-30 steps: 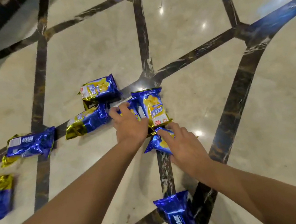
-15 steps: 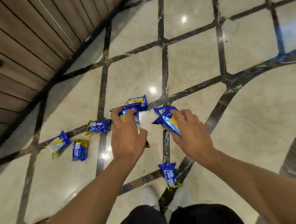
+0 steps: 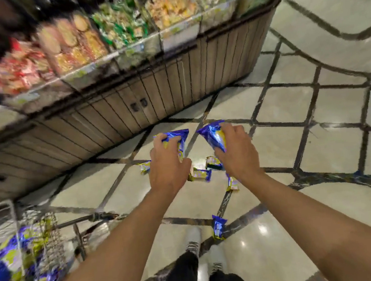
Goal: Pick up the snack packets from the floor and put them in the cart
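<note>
Both hands' fingers clutch blue packets [image 3: 180,138] above loose packets [image 3: 200,175] on the floor [image 3: 337,153]; cart [image 3: 16,245] left.

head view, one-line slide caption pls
Both hands, left hand and right hand, lift blue snack packets near the cart.

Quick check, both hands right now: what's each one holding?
Left hand: grips a blue snack packet.
Right hand: grips another blue packet.

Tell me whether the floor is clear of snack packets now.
No: several packets lie on the floor beyond the hands, one by the shoes.
</note>
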Tool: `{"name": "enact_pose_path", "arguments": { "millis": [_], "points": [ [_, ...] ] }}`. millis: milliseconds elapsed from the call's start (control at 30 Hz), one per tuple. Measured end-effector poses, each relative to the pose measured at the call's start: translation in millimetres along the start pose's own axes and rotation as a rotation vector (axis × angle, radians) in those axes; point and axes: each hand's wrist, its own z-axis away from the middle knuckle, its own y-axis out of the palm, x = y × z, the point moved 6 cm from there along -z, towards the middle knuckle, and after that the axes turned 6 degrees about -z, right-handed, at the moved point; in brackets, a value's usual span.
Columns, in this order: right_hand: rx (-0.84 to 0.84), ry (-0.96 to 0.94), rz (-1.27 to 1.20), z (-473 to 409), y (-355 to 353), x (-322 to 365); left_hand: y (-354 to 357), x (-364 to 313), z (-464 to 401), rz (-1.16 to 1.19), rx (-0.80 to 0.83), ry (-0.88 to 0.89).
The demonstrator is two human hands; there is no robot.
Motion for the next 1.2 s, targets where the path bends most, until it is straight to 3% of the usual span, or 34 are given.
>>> {"name": "enact_pose_path", "arguments": {
  "millis": [333,767,1200],
  "points": [
    [0.137,-0.331,-0.087,51.3,37.3,124.3,-90.3,92.7,114.3,0.005,-0.230,-0.292],
    [0.373,-0.656,-0.150,209.9,138.8,340.5,-214.8,257.4,303.8,0.049,-0.505,-0.637],
    [0.486,-0.765,-0.131,375.0,268.2,502.7,-297.1,444.8,449.6,0.038,-0.575,-0.792]
  ]
}}
